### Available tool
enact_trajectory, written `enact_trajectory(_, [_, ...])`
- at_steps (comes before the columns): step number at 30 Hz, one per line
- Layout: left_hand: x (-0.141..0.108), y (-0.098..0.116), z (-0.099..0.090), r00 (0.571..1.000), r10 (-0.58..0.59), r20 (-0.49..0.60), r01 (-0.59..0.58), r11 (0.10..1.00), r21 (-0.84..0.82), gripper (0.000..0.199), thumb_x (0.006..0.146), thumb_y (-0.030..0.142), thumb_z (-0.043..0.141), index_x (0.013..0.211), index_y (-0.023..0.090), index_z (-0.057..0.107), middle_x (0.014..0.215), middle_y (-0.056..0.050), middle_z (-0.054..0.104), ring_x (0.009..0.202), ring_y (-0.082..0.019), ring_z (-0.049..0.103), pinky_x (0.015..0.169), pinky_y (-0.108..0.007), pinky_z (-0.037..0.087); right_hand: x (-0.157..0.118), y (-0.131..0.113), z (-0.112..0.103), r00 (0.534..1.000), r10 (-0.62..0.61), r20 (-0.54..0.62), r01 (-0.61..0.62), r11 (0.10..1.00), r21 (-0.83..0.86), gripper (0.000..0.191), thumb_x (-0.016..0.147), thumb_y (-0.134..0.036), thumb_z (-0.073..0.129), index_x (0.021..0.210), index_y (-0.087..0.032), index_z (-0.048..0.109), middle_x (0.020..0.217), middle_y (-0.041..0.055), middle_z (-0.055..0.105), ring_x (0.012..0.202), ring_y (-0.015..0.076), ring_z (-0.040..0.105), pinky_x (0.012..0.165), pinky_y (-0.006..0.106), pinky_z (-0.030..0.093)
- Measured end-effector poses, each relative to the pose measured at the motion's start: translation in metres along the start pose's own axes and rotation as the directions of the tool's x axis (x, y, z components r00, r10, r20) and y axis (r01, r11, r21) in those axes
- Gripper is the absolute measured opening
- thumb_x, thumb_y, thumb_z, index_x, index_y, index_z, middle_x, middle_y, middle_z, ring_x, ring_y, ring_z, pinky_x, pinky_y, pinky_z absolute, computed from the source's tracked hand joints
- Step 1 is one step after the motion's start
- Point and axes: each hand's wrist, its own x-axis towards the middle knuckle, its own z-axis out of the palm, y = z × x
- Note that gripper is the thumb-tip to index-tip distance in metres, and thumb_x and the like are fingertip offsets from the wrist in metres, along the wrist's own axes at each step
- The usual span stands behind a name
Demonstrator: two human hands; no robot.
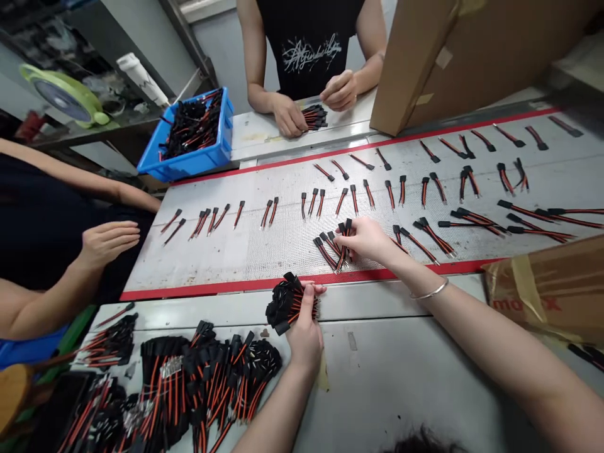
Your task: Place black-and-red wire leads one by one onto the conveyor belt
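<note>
My left hand (306, 327) is closed around a thick bunch of short red-and-black cables (285, 303), their black connector ends pointing left. It hovers over the near edge of the conveyor belt. Farther forward, my right hand (365, 240) pinches a few cables (346, 231) of the same kind by their black connectors. A small cluster of cables (325, 248) lies on the mesh belt just left of those fingers. At the lower left, large heaps of bundled cables (212, 377) cover the bench beside my left forearm.
The mesh conveyor belt (278, 255) with red edges carries several rows of loose cables. Across it a person's hands (289, 116) handle a cable bunch beside a blue bin (189, 165) of cables. Another person's hand (111, 242) is at left. Cardboard boxes (425, 69) stand at right.
</note>
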Motion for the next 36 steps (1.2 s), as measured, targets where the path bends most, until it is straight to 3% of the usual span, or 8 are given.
enact_trajectory(3, [0.002,-0.001,-0.001,1.000,0.019,0.021,-0.020,1.000,0.002,0.033,0.067,0.044,0.089,0.076,0.018,0.071,0.070,0.002,0.071,0.066,-0.012,0.067,0.074,-0.028,0.056,0.000,0.000,-0.010,1.000,0.003,-0.023,-0.004,0.999,-0.048,0.016,0.083,-0.017,0.068,0.094,-0.008,0.073,0.058,0.0031,0.068,0.052,0.0162,0.065,0.058,0.026,0.048])
enact_trajectory(7, [0.003,-0.002,-0.002,0.999,0.039,0.029,-0.040,0.999,0.024,0.034,0.067,0.044,0.089,0.076,0.018,0.070,0.070,0.002,0.071,0.066,-0.013,0.067,0.074,-0.029,0.055,0.001,0.001,-0.023,0.996,-0.015,-0.084,0.003,0.990,-0.141,0.040,0.079,-0.011,0.072,0.119,-0.007,0.070,0.098,0.0113,0.076,0.060,0.0131,0.065,0.067,0.026,0.049])
enact_trajectory(12, [0.003,-0.001,-0.001,0.999,0.044,0.013,-0.044,0.998,0.045,0.034,0.067,0.044,0.088,0.077,0.018,0.069,0.070,0.002,0.070,0.066,-0.013,0.067,0.074,-0.029,0.056,0.002,0.006,-0.042,0.995,-0.048,-0.082,0.023,0.961,-0.275,0.059,0.075,-0.022,0.082,0.129,-0.006,0.065,0.115,0.0170,0.071,0.087,0.0227,0.068,0.075,0.030,0.050])
enact_trajectory(16, [0.002,-0.001,0.000,0.998,0.058,0.016,-0.059,0.996,0.062,0.033,0.068,0.045,0.087,0.076,0.018,0.069,0.070,0.002,0.070,0.066,-0.013,0.067,0.074,-0.030,0.056,-0.002,0.005,-0.050,0.991,-0.083,-0.100,0.036,0.916,-0.400,0.040,0.080,-0.019,0.077,0.117,-0.004,0.070,0.110,0.0200,0.070,0.100,0.0292,0.065,0.081,0.034,0.048])
enact_trajectory(20, [0.002,-0.002,-0.001,0.998,0.054,0.010,-0.055,0.996,0.077,0.033,0.068,0.045,0.087,0.075,0.018,0.069,0.069,0.001,0.070,0.066,-0.014,0.067,0.075,-0.030,0.056,-0.014,-0.006,-0.032,0.987,-0.150,0.055,0.158,0.878,-0.451,0.017,0.090,-0.018,0.063,0.098,-0.014,0.077,0.084,0.0103,0.074,0.077,0.0216,0.066,0.069,0.030,0.045])
enact_trajectory(24, [0.001,-0.003,-0.001,1.000,0.029,-0.004,-0.029,0.999,0.042,0.033,0.066,0.044,0.089,0.075,0.018,0.071,0.068,0.001,0.071,0.066,-0.014,0.068,0.075,-0.030,0.056,-0.027,-0.017,0.001,0.968,-0.191,0.162,0.248,0.826,-0.507,0.026,0.096,-0.018,0.052,0.089,-0.014,0.076,0.083,0.0124,0.075,0.074,0.0221,0.067,0.063,0.031,0.039])
enact_trajectory(30, [-0.001,-0.001,0.002,1.000,-0.015,-0.004,0.015,1.000,0.011,0.035,0.062,0.045,0.091,0.071,0.018,0.071,0.067,0.002,0.071,0.066,-0.013,0.068,0.075,-0.029,0.056,-0.040,-0.019,0.026,0.960,-0.218,0.175,0.280,0.750,-0.599,0.030,0.099,-0.017,0.044,0.099,-0.008,0.072,0.099,0.0200,0.074,0.086,0.0290,0.070,0.063,0.033,0.034])
enact_trajectory(36, [-0.002,-0.001,0.003,1.000,-0.027,-0.016,0.027,0.999,0.036,0.034,0.063,0.046,0.089,0.072,0.018,0.070,0.068,0.001,0.071,0.067,-0.015,0.068,0.076,-0.031,0.056,-0.042,-0.020,0.027,0.946,-0.230,0.228,0.323,0.730,-0.602,0.029,0.101,-0.017,0.043,0.111,-0.015,0.069,0.098,0.0133,0.076,0.086,0.0256,0.071,0.061,0.031,0.033])
